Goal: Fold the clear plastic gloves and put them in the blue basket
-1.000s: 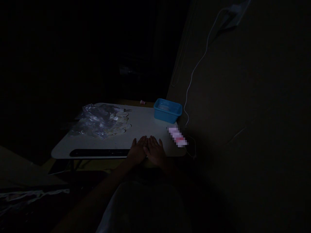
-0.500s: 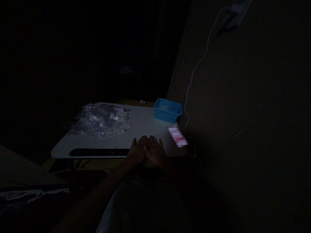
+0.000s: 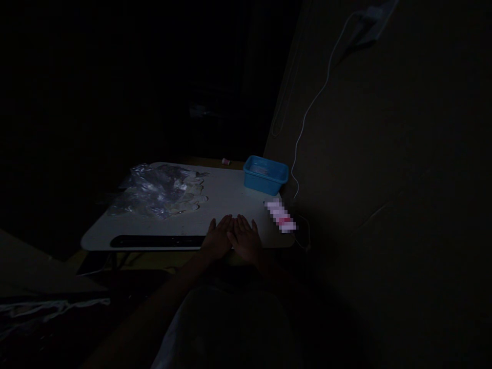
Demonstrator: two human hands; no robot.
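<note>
My left hand [image 3: 218, 238] and my right hand [image 3: 246, 240] are side by side over the front edge of a white table [image 3: 226, 190], palms up and touching each other. Their fingers are stretched out, and neither hand holds anything. Clear crumpled plastic [image 3: 154, 192] lies on the left part of the table, with several pale flat pieces [image 3: 192, 197] at its right side. A blue basin [image 3: 263, 183] stands at the back right corner, something pale inside it. Nearest to my right hand is a blurred-out pink and white object [image 3: 280, 216].
Behind the table's back edge lies a small pink and white item [image 3: 225, 161]. A white cable [image 3: 303, 123] hangs along the wall [image 3: 384, 154] on the right. A dark slot [image 3: 157, 241] runs along the table's front. The surroundings are very dark.
</note>
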